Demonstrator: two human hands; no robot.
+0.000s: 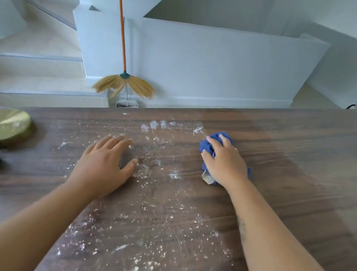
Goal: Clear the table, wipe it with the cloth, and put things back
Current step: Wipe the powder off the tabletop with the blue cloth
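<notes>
Wiping the floury counter (285, 167)
Right hand (227, 164) gripped the bunched blue cloth (212, 144); left hand (104, 161) lay flat, fingers released.

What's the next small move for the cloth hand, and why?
Probably sweep the blue cloth left and nearer, through the white powder. The right hand grips it at the powder's far right edge; the table right of it looks clean, the middle is speckled.

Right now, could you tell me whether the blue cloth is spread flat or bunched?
Bunched: the blue cloth shows crumpled folds under the right hand, whose fingers curl over it.
</notes>
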